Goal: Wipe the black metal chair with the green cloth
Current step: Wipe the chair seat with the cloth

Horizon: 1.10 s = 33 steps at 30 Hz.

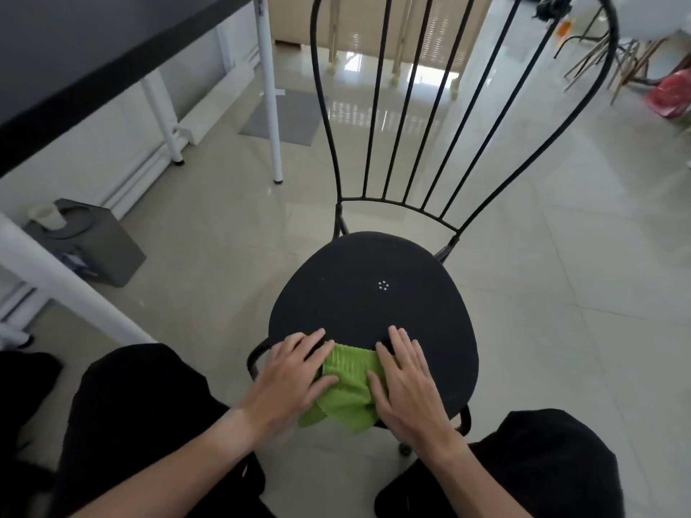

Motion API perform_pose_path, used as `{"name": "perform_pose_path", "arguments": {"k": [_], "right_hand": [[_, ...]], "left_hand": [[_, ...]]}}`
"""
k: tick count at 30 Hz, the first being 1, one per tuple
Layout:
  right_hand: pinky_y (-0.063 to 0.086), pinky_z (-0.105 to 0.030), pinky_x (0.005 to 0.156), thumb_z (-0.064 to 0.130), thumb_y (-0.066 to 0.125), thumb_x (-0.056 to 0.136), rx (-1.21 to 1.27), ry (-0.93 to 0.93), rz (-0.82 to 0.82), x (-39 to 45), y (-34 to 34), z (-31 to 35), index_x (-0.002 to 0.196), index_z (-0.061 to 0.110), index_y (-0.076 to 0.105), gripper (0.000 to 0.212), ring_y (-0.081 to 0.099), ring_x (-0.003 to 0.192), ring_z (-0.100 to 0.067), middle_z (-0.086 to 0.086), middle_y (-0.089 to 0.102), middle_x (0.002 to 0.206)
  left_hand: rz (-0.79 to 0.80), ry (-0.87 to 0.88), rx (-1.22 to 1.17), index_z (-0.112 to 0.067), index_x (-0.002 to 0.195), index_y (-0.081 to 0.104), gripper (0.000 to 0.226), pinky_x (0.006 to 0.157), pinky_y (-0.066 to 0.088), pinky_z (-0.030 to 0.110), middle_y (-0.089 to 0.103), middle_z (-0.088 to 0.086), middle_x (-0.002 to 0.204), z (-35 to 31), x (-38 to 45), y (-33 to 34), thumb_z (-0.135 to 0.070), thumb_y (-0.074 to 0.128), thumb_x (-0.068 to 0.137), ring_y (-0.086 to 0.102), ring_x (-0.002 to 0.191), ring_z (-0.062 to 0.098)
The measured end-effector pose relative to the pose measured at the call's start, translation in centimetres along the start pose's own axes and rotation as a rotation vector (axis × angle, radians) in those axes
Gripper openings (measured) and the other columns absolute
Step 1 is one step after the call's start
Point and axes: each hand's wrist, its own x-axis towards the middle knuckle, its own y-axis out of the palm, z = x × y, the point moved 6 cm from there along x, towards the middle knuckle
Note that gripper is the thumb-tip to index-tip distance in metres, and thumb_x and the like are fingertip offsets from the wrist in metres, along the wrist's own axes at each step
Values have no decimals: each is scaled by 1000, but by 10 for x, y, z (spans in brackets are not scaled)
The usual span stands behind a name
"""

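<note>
- On the near edge of the black chair (374, 293) seat lay the green cloth (346, 385), bunched, with one corner hanging over the front rim.
- Both hands rested flat on the cloth, palms down, fingers spread.
- The left hand (289, 375) covered the cloth's left side, its fingertips reaching onto the bare seat.
- The right hand (405, 379) covered the cloth's right side, fingers likewise pointing toward the chair back.
- Neither hand pinched the cloth; each pressed on it from above, with a green strip showing between them.
- The chair stood on a pale tiled floor (561, 293), its thin upright bars fanning out behind the seat.
- A dark table (93, 50) with white legs stood to the left.
- A grey box (101, 248) with a cup (46, 216) on top sat near the wall.
- Knees in black trousers (142, 424) flanked the chair's front.
</note>
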Motion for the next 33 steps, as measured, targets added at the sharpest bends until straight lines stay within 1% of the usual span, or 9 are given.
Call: {"name": "perform_pose_path", "arguments": {"k": [3, 5, 9, 15, 19, 23, 27, 31, 33], "right_hand": [[35, -33, 108, 33, 52, 94, 77, -24, -75, -9, -8, 2, 115, 15, 64, 30, 53, 123, -23, -5, 58, 128], [39, -30, 96, 23, 58, 92, 135, -29, -108, -9, -15, 8, 97, 21, 59, 6, 55, 104, -16, 5, 59, 105], [41, -32, 81, 7, 47, 94, 253, -21, -74, -2, -22, 19, 87, 22, 42, 18, 48, 75, -13, 7, 52, 79], [29, -28, 55, 18, 33, 105, 447, -34, -15, 1, -30, 29, 95, 23, 36, 11, 40, 52, -14, 9, 40, 60], [44, -39, 56, 40, 34, 104, 314, 11, -18, 7, -34, 26, 96, 23, 41, 20, 51, 55, -20, 8, 49, 59], [43, -39, 62, 58, 32, 98, 229, 179, 36, 14, -45, 8, 69, 21, 44, 49, 55, 64, -19, 4, 55, 62], [38, -31, 61, 38, 46, 93, 299, 166, 186, 15, -50, -14, 64, 23, 49, 32, 54, 65, -12, 8, 57, 65], [40, -24, 58, 21, 47, 71, 501, 93, 174, 22, -64, -10, 71, 26, 51, 6, 53, 66, -8, 7, 59, 70], [36, -19, 58, 15, 48, 69, 514, 54, 158, 26, -70, -5, 73, 23, 51, 10, 51, 67, -7, 8, 57, 72]], "left_hand": [[-92, -32, -109, -28, 116, 64, 42, 82, 41, 28, 59, -13, 110, -4, 7, -11, -56, 45, 92, 51, 102, 11], [-74, -83, -261, -29, 106, 62, 22, 83, 33, 26, 55, -16, 105, -6, 10, -13, -46, 56, 93, 47, 100, 7], [-60, -156, -517, -31, 91, 55, 12, 82, 39, 23, 56, -20, 93, -2, 12, -12, -31, 66, 91, 46, 94, -2], [200, -176, -752, -39, 121, 52, 39, 75, 46, 16, 62, -12, 98, -7, 16, -19, -35, 72, 88, 60, 93, 3], [244, -103, -710, -38, 94, 70, 4, 79, 54, 30, 66, -12, 89, -13, 18, -23, -39, 68, 90, 62, 84, 4], [74, -153, -835, -33, 81, 64, 17, 76, 55, 35, 70, -6, 81, 6, 35, -45, -24, 62, 96, 69, 78, 12], [124, -185, -791, -26, 90, 66, 3, 82, 57, 35, 72, -4, 87, 12, 49, -50, -26, 66, 93, 70, 81, 11], [379, -76, -797, -29, 120, 63, 35, 84, 51, 15, 69, -14, 111, -37, 40, -26, -40, 71, 88, 65, 101, -1], [367, -24, -842, -27, 109, 68, 19, 80, 54, 20, 73, -10, 99, -50, 41, -21, -33, 68, 91, 68, 93, 2]]}}
